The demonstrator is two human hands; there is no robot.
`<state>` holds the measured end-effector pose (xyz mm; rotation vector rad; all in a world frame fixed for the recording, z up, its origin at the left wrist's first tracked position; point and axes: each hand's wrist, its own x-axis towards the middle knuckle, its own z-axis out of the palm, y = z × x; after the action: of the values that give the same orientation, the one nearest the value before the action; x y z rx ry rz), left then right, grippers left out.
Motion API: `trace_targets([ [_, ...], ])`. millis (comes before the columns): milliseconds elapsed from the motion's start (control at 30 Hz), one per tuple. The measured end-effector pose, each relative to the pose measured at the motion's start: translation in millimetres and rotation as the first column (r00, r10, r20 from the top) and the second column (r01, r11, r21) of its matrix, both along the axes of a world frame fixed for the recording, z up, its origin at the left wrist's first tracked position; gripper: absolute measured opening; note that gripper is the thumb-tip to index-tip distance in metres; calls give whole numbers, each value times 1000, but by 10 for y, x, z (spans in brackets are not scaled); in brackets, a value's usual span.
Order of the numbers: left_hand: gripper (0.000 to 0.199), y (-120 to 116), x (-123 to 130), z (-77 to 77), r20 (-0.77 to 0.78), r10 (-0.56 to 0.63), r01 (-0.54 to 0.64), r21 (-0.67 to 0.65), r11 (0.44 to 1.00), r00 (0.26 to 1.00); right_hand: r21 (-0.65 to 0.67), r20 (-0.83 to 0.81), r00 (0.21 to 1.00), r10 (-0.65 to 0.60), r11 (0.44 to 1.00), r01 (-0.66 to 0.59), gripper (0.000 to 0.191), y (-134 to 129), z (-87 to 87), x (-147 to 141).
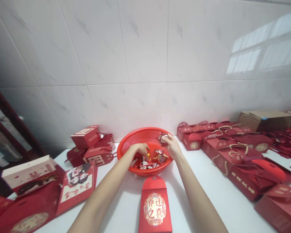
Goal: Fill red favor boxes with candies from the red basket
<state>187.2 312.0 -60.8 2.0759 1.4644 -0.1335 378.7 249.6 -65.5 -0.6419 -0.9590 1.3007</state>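
A red plastic basket (127,142) stands by the wall with several wrapped candies (157,157) in its bottom. My left hand (141,149) dips into the basket, its fingers bent down together beside a small yellow piece (148,156); what they grip, if anything, is hidden. At the basket's right rim, my right hand (171,144) pinches a dark red wrapped candy (162,138) between thumb and fingers. Between my forearms, in front of the basket, lies a red gift box (155,207) with gold Chinese lettering and its rounded top flap raised.
Dark red gift boxes (218,149) with cord handles fill the right side. Behind them sits a brown cardboard carton (257,121) near a heap of red ribbons (281,145). More red boxes (86,137) are stacked at left. A tiled wall (147,64) bounds the white table (121,200).
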Motion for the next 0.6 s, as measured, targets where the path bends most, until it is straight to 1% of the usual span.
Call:
trace_targets([
  [100,39,-33,-3,16,54,36,-33,-56,998,998,6,4,1000,9,1000,-9,27,-22,20,-11],
  [167,29,-76,1,39,134,59,-53,-44,998,989,9,7,1000,13,1000,-13,27,-32,24,-18],
  [200,27,-102,6,55,186,71,-69,-20,997,980,10,10,1000,15,1000,-15,28,-36,24,-20],
  [267,33,-158,24,98,305,94,-114,48,992,948,10,18,1000,16,1000,-16,29,-41,21,-23],
  [367,43,-248,67,174,484,98,-196,157,968,869,17,31,999,9,1000,-9,31,-46,20,-20],
  [433,45,-322,98,222,632,90,-265,188,946,770,34,36,999,2,999,-3,32,-56,27,-15],
  [467,45,-366,113,242,708,90,-308,186,933,701,44,41,999,4,999,-6,32,-66,33,-14],
  [533,44,-472,144,276,839,84,-393,161,905,538,61,61,998,34,997,-38,33,-98,50,-15],
  [567,44,-532,160,291,883,77,-427,147,892,464,63,78,995,61,996,-66,33,-123,63,-16],
  [600,43,-596,176,307,911,67,-453,137,881,407,59,98,991,94,993,-100,33,-153,79,-18],
])
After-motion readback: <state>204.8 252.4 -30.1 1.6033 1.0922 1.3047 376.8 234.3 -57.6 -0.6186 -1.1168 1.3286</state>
